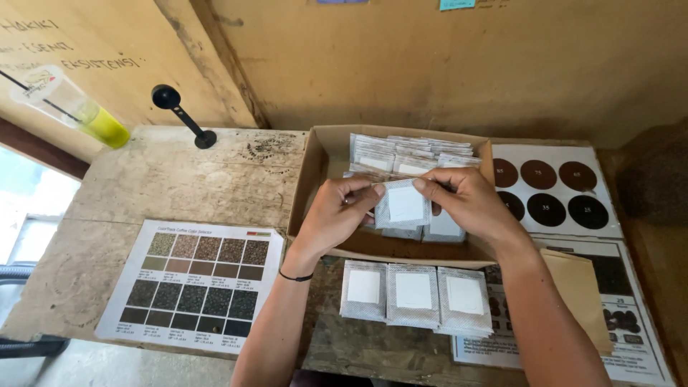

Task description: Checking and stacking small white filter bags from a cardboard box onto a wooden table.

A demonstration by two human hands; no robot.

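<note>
Both the left hand point(337, 211) and right hand point(462, 201) pinch a small white paper filter sachet point(403, 205) by its edges above the open brown cardboard box point(315, 165), a grip best kept light so the sachet stays flat and uncreased.

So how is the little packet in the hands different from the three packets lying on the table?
The held packet is lifted over the cardboard box, pinched by the left hand and right hand; the three packets lie flat in a row on the table, untouched. It is single; they overlap slightly. All are grey-white with a white square.
</note>
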